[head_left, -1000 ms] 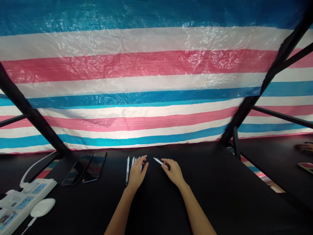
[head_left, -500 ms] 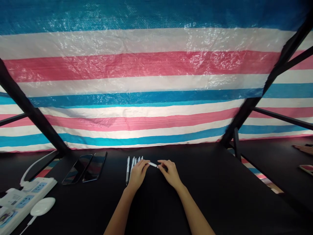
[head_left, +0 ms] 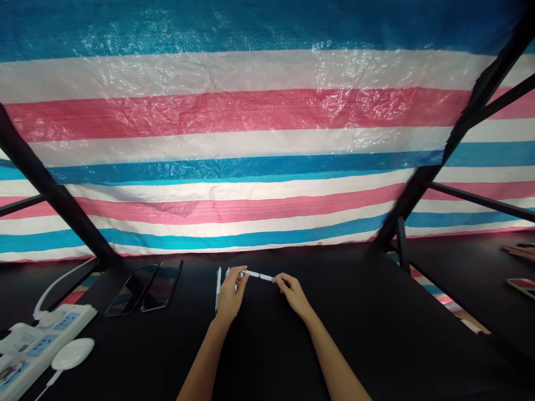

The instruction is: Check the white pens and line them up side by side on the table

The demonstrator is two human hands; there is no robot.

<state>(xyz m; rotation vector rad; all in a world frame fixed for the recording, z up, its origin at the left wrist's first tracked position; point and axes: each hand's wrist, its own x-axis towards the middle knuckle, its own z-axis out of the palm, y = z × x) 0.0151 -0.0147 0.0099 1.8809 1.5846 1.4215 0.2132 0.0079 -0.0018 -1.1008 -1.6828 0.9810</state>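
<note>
A white pen (head_left: pixel 259 275) is held nearly level above the black tabletop, its right end slightly lower. My left hand (head_left: pixel 231 293) is closed, its fingertips at the pen's left end. The right end is pinched between thumb and fingers of my right hand (head_left: pixel 295 296). Beside my left hand, another white pen (head_left: pixel 218 288) lies lengthwise on the table. More pens of the same kind are mostly hidden behind my left hand; only small parts of them show.
Two dark phones (head_left: pixel 162 285) lie on the left of the black table (head_left: pixel 355 312). Further left are a white power strip (head_left: pixel 50 334) and a white round charger (head_left: pixel 73 353) with a cable. Black frame bars (head_left: pixel 403 223) and a striped sheet (head_left: pixel 234 111) stand behind. Another person's hand (head_left: pixel 518 252) shows far right.
My hands have moved apart, the left one leftward over the row of pens and the right one slightly rightward. More of the held pen's length now shows between them.
</note>
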